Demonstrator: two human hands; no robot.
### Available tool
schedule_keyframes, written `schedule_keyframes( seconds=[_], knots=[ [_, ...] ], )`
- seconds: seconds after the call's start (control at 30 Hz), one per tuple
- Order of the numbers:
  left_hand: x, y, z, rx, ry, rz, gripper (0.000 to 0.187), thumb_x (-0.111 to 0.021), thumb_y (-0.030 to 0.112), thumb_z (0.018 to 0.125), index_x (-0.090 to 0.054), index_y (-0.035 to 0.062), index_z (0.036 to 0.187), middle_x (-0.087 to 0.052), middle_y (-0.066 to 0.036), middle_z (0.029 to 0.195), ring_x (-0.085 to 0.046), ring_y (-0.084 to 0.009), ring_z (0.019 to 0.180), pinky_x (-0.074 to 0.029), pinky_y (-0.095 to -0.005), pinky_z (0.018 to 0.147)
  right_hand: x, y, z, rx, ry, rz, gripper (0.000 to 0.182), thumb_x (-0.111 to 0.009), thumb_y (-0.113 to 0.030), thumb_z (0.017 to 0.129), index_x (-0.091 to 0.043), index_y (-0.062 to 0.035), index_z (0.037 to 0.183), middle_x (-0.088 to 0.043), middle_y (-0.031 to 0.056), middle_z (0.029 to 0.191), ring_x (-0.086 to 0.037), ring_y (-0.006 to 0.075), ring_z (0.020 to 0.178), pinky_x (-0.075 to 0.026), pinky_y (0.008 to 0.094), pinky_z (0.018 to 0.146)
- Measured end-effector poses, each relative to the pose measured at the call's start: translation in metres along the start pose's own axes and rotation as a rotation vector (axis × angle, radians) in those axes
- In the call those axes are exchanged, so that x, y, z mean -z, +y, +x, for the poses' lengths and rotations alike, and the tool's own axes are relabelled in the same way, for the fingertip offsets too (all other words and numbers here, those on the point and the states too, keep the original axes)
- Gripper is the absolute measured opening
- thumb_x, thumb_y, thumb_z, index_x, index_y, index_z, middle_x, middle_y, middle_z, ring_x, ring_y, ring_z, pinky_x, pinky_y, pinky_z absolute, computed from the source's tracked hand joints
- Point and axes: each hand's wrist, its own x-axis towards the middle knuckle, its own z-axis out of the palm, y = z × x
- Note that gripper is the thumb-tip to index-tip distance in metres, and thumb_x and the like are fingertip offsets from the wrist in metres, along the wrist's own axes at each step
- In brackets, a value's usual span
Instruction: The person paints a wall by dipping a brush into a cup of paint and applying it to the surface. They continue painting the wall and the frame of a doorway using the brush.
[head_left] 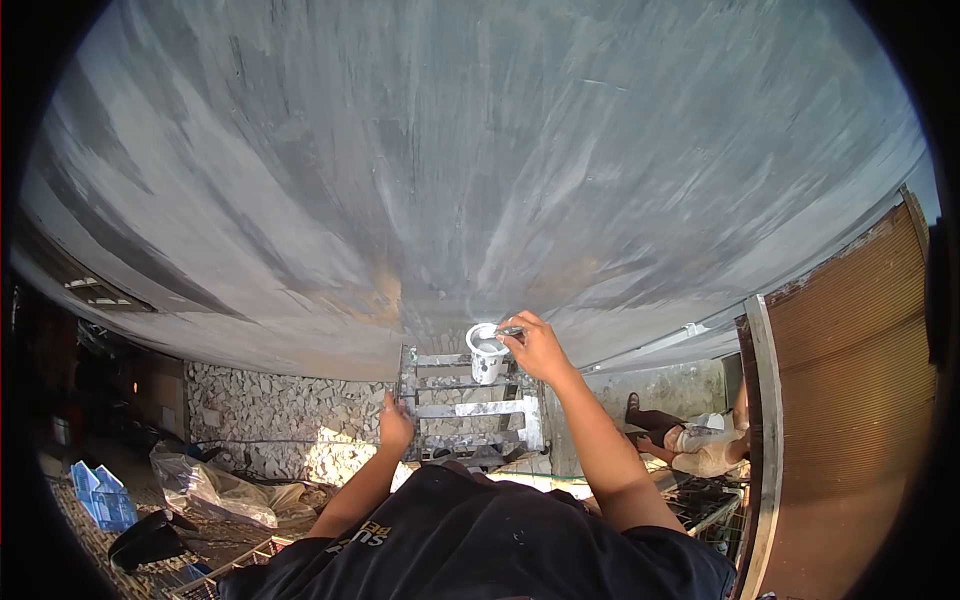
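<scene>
My right hand [535, 347] is closed around the handle of a paintbrush [508, 331], whose pale head is over the mouth of a white paint-spattered cup [487, 372]. Light grey paint [489, 346] shows inside the cup. Under and around it are the rungs of a paint-stained ladder [470, 410]. Lower and to the left, my left hand [396, 424] grips the ladder's left side rail, partly hiding it. Directly ahead rises a broad grey wall [480, 150] with streaky, uneven brush marks.
Broken stones [260, 410] cover the ground at lower left, beside crumpled clear plastic [215, 490] and a blue plastic container [103, 497]. Below on the right, another person [700, 440] is partly visible. A brown corrugated sheet [850, 400] with a wooden post [765, 400] stands at right.
</scene>
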Motion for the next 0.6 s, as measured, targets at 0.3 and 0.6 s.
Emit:
schedule_keyframes(
  seconds=[0.3,0.6],
  knots=[
    [-0.001,0.0,-0.002,0.002,0.027,0.087,0.046,-0.052,0.012,0.098,-0.034,-0.0007,0.139,-0.063,-0.035,0.083,-0.063,-0.0519,0.077,-0.048,-0.0569,0.07,0.016,0.008,-0.023,0.179,0.087,-0.006,0.015,-0.072,-0.009,0.086,-0.063,-0.0001,0.094,-0.059,0.0131,0.09,-0.06,0.033,0.079,-0.049,0.0378,0.072],
    [-0.003,-0.003,-0.004,-0.067,0.067,0.062,0.041,-0.05,0.014,0.1,-0.037,-0.0021,0.135,-0.063,-0.033,0.078,-0.062,-0.0521,0.073,-0.047,-0.0566,0.066,0.009,0.01,-0.034,0.189,0.08,0.021,0.018,-0.07,-0.012,0.089,-0.065,-0.0029,0.103,-0.063,0.0135,0.107,-0.064,0.0369,0.093,-0.053,0.0396,0.079]
  ],
)
